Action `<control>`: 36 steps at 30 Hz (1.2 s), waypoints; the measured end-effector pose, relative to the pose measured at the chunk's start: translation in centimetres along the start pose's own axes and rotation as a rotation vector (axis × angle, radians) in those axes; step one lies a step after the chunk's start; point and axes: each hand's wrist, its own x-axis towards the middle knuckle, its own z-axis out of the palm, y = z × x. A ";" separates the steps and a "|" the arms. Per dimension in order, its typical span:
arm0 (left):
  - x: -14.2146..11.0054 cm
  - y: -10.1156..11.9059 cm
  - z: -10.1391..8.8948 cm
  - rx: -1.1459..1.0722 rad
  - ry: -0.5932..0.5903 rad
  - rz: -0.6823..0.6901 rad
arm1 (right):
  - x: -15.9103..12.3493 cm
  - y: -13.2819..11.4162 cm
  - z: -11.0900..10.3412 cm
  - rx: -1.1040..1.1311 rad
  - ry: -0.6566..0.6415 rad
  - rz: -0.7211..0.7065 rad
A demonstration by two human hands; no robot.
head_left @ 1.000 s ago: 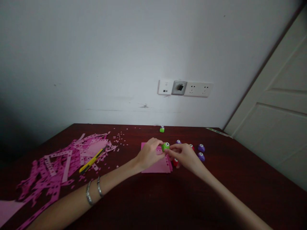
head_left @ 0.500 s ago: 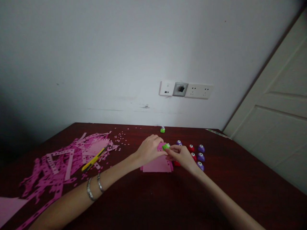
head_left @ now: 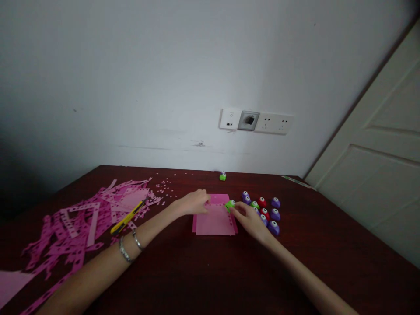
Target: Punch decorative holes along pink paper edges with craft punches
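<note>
Pink paper sheet [head_left: 215,221] sits mid-table, on a second sheet whose edge shows at left. Green craft punch [head_left: 230,204] is at its top right edge, over the paper's punched holes. Right hand [head_left: 249,220] is half curled, fingertips [head_left: 233,209] on that punch; grip strength can't be judged from this view. Left hand [head_left: 193,202] lies nearly flat, palm down, on the sheet's top left corner, holding nothing else. Two metal bangles [head_left: 125,249] are on the left wrist.

Just right of the paper: cluster of purple craft punches [head_left: 274,214], red craft punches [head_left: 262,202] and a second green one [head_left: 255,204]. Separate small green craft punch [head_left: 222,176] near the far table edge.

Left side of the dark wooden table [head_left: 311,249]: punched pink paper strips [head_left: 82,223], a yellow utility knife [head_left: 127,217] on them — loose paper dots [head_left: 162,187] beyond.
</note>
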 end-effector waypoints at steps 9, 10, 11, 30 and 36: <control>0.1 -1.7 -0.2 0.004 -0.099 -0.104 | -0.6 -0.1 -1.3 -0.072 -0.061 -0.039; 0.2 -1.8 -0.1 0.002 -0.104 -0.102 | -0.6 0.0 -1.3 -0.074 -0.068 -0.044; 0.3 -1.9 0.0 -0.006 -0.107 -0.098 | -0.5 0.1 -1.4 -0.075 -0.075 -0.049; 1.0 -4.2 0.1 -0.556 -0.199 -0.137 | 0.1 0.4 -4.4 0.045 -0.286 0.045; 0.5 -5.1 -1.5 -0.815 -0.237 -0.277 | 0.3 0.8 -5.3 0.046 -0.271 0.061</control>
